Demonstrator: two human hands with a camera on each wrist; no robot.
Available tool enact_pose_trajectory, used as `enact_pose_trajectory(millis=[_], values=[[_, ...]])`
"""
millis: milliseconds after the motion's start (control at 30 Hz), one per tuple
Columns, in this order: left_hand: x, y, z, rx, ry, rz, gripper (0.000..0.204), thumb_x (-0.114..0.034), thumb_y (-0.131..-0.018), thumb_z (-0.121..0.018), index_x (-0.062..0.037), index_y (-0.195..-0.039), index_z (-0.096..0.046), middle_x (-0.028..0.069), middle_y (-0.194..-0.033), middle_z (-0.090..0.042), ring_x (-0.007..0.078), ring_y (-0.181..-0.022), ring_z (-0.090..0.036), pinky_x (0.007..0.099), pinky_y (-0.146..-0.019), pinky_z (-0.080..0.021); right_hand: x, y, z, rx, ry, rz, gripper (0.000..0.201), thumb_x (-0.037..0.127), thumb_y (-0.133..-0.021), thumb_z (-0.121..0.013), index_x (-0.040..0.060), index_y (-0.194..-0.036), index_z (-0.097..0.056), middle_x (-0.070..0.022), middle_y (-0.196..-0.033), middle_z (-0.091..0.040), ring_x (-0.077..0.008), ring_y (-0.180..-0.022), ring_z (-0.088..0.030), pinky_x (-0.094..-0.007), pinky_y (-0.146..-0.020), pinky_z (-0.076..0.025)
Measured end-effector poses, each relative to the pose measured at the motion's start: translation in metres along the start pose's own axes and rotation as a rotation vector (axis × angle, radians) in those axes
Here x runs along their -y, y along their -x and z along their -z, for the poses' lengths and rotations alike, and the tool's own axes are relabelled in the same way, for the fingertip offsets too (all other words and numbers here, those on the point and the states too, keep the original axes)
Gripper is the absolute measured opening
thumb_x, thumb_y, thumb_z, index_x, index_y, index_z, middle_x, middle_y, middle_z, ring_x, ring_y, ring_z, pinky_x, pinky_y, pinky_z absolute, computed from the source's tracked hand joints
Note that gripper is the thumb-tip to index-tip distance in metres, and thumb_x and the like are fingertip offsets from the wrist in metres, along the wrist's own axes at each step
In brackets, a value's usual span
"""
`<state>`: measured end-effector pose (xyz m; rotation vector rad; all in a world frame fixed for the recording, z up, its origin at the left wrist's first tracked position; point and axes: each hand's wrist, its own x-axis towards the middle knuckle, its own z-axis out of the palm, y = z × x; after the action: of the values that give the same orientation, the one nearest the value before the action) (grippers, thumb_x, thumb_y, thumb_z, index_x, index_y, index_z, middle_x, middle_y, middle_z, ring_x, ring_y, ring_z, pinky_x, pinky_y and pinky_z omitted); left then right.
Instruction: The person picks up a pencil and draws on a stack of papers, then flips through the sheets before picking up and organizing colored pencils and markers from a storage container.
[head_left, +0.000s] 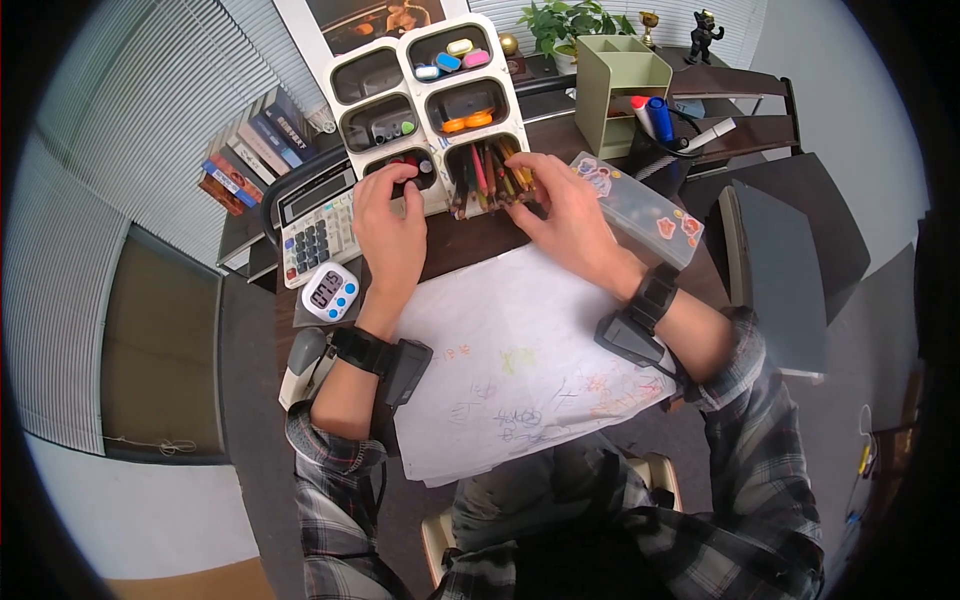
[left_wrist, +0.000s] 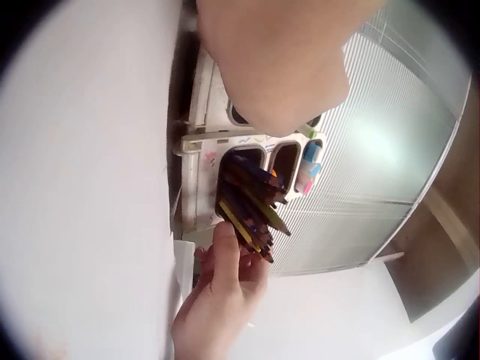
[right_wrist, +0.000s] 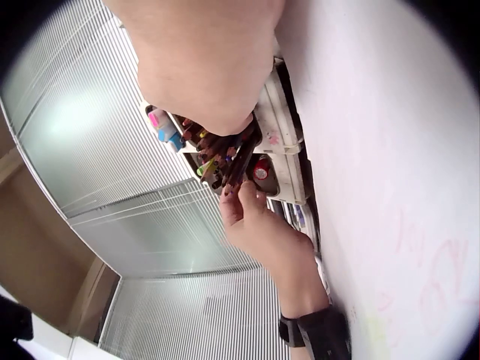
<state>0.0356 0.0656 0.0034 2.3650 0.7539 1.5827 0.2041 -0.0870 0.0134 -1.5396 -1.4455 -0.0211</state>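
Note:
Several colored pencils [head_left: 487, 175] stand bunched in the front right compartment of a white desk organizer [head_left: 437, 203]. My right hand [head_left: 575, 218] is at the right side of this bunch, thumb low by the front corner and fingers higher up. In the left wrist view, the right thumb [left_wrist: 226, 244] lies right at the outermost pencils. My left hand [head_left: 390, 235] is over the front left compartment, its fingers bent with a gap to the thumb. In the right wrist view, the left fingertips [right_wrist: 231, 201] overlap the pencil ends. A red-ended item [right_wrist: 261, 169] sits in that left compartment.
Scribbled white paper [head_left: 500, 370] covers the near desk. A calculator [head_left: 318, 240] and white timer [head_left: 330, 291] lie left. A stickered clear case [head_left: 640, 210], green holder [head_left: 612, 95] and marker cup [head_left: 665, 150] stand right. Erasers [head_left: 450, 60] fill a rear compartment.

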Motion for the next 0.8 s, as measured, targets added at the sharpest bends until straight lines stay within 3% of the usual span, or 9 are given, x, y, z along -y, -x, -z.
enact_pose_trajectory(millis=[133,200,333,600,800], values=[[0.006,-0.002,0.002,0.034,-0.105,-0.074,0.023,-0.004,-0.085,-0.068,-0.0039,-0.108,-0.068,0.0124,-0.108,-0.068,0.0311,-0.102,-0.063,0.0399,-0.091,-0.049,-0.001,0.001,-0.001,0.008,-0.033,-0.016,0.043,0.004,-0.081,-0.070,0.0039,-0.122,-0.055,-0.0129,-0.084,-0.052,-0.0279,-0.076,-0.056,-0.0405,-0.069,-0.048],[0.008,-0.001,0.002,0.074,-0.246,-0.125,0.030,-0.006,-0.085,-0.069,-0.0019,-0.114,-0.065,0.0138,-0.115,-0.066,0.0308,-0.110,-0.059,0.0417,-0.095,-0.043,-0.002,0.001,-0.001,0.030,-0.040,-0.026,0.043,0.004,-0.081,-0.070,0.0029,-0.122,-0.055,-0.0138,-0.085,-0.054,-0.0284,-0.075,-0.057,-0.0408,-0.069,-0.048],[0.012,-0.001,0.001,0.072,-0.319,-0.161,0.032,-0.008,-0.086,-0.069,-0.0026,-0.118,-0.065,0.0130,-0.116,-0.066,0.0304,-0.111,-0.059,0.0424,-0.094,-0.042,-0.001,0.001,0.000,0.053,-0.044,-0.043,0.044,0.004,-0.081,-0.070,0.0020,-0.122,-0.055,-0.0142,-0.085,-0.055,-0.0286,-0.074,-0.057,-0.0408,-0.069,-0.048],[0.023,-0.001,0.003,0.136,-0.146,-0.027,0.025,-0.008,-0.087,-0.068,-0.0033,-0.112,-0.069,0.0140,-0.108,-0.068,0.0318,-0.099,-0.062,0.0432,-0.085,-0.047,0.000,0.002,0.000,0.053,-0.060,-0.063,0.043,0.002,-0.082,-0.069,0.0026,-0.122,-0.055,-0.0129,-0.082,-0.054,-0.0270,-0.071,-0.056,-0.0402,-0.066,-0.048],[0.018,0.000,0.001,0.134,-0.318,-0.134,0.028,-0.012,-0.090,-0.066,-0.0058,-0.117,-0.069,0.0120,-0.105,-0.068,0.0294,-0.096,-0.061,0.0427,-0.082,-0.046,0.000,0.002,0.000,0.055,-0.059,-0.054,0.043,0.002,-0.082,-0.069,0.0031,-0.123,-0.055,-0.0116,-0.079,-0.052,-0.0264,-0.070,-0.055,-0.0400,-0.065,-0.047]])
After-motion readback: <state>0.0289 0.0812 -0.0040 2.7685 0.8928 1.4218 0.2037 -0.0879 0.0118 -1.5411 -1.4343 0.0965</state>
